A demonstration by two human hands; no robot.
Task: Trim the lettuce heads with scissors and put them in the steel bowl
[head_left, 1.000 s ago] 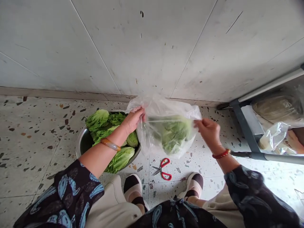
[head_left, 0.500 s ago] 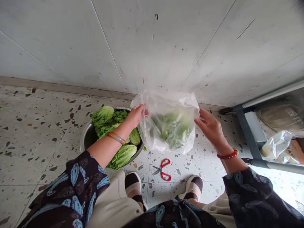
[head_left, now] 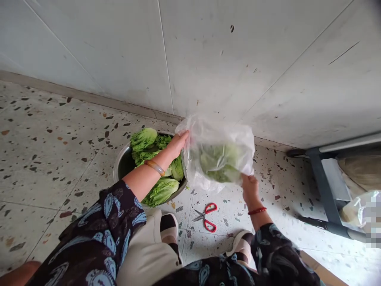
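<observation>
A clear plastic bag [head_left: 238, 135] with a head of lettuce [head_left: 218, 159] inside is held up between my hands, near the wall. My left hand [head_left: 178, 143] grips the bag's left edge, its fingers partly behind the film. Closed on the lower right corner of the bag is my right hand [head_left: 251, 187]. Left of the bag, partly under my left forearm, a steel basin [head_left: 118, 163] holds several lettuce heads [head_left: 160, 192]. Red-handled scissors [head_left: 208, 216] lie on the floor below the bag, blades pointing left and slightly spread.
A pale wall [head_left: 119, 59] rises right behind the bag and basin. At the right stands a grey-framed rack [head_left: 324, 190] with bagged goods on it. My shoes [head_left: 168, 228] rest on the speckled floor [head_left: 80, 159], either side of the scissors. A brown cardboard edge [head_left: 318, 268] shows at lower right.
My right hand has moved from beside the bag's upper right edge down to its lower right corner and closed there. The left hand keeps its hold. The view has shifted slightly.
</observation>
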